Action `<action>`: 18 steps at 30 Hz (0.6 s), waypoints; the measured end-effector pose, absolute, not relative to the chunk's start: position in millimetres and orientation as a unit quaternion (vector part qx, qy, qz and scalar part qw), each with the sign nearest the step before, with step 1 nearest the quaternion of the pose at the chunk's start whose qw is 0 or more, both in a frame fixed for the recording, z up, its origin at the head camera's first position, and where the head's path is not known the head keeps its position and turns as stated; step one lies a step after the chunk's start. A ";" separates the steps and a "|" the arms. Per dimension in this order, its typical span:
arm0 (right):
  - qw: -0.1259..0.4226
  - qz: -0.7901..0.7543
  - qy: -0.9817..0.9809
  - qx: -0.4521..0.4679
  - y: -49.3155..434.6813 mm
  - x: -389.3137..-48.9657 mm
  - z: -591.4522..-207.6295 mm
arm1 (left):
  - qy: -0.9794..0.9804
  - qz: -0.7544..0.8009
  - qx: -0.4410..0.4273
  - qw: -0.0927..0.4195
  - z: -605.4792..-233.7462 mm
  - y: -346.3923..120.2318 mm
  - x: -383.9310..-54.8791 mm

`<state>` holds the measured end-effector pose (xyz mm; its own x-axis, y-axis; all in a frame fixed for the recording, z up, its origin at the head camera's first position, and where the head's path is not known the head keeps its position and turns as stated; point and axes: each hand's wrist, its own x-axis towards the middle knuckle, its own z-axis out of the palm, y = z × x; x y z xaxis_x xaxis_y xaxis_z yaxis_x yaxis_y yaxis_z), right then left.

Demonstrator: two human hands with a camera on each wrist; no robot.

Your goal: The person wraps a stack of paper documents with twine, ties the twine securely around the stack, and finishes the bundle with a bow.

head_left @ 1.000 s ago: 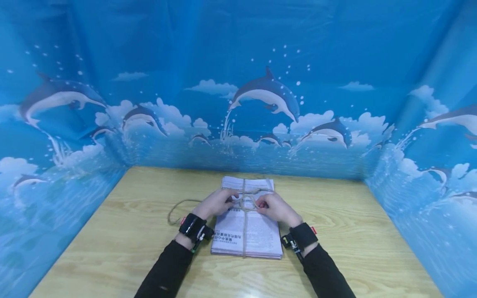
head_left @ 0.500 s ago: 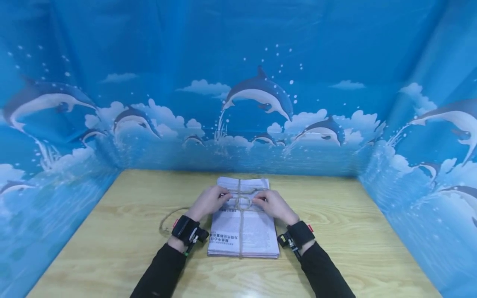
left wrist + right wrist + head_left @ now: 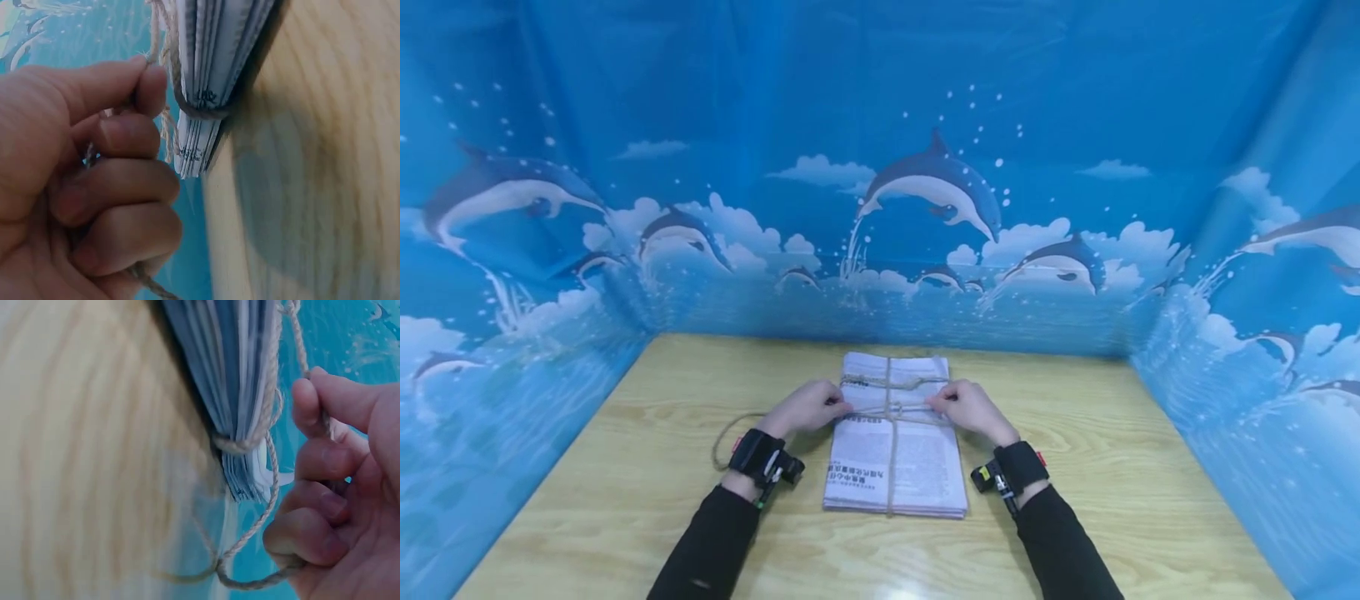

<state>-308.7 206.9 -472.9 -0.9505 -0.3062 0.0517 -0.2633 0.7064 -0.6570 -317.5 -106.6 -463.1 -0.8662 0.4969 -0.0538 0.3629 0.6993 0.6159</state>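
Observation:
A stack of folded newspapers (image 3: 921, 475) lies on the table, wrapped lengthwise and crosswise with brown twine (image 3: 891, 475). My left hand (image 3: 805, 407), at the stack's left edge, pinches one twine end between thumb and forefinger, its other fingers curled in. Opposite it, my right hand (image 3: 973, 410) pinches the other end just past the right edge. Between them the strands run nearly straight to a small knot (image 3: 893, 408) where the wraps cross. In the right wrist view, a slack length of twine (image 3: 250, 534) trails from below the curled fingers.
The wood-grain table (image 3: 1097, 483) extends around the stack on all sides. A loose curve of twine (image 3: 722, 433) lies left of the left wrist. Blue dolphin-print sheeting (image 3: 760, 167) rises along the back and both sides.
My hands have drawn apart, the left one leftward and the right one rightward. The round twine loop over the middle of the stack has tightened to a small knot.

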 end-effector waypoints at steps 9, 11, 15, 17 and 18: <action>0.078 -0.351 0.922 -0.143 222.1 -310.3 -475.5 | 0.897 0.327 0.247 0.166 -468.0 -121.5 -321.2; 0.087 -0.349 0.922 -0.144 225.7 -311.2 -475.8 | 0.892 0.336 0.245 0.178 -469.1 -125.3 -322.5; 0.090 -0.353 0.921 -0.141 232.7 -312.8 -474.8 | 0.884 0.350 0.247 0.188 -469.8 -131.5 -324.2; 0.093 -0.356 0.920 -0.136 235.1 -313.4 -474.0 | 0.881 0.353 0.251 0.192 -470.0 -133.8 -324.7; 0.093 -0.357 0.920 -0.132 236.3 -313.7 -473.9 | 0.880 0.351 0.254 0.193 -470.4 -134.8 -324.8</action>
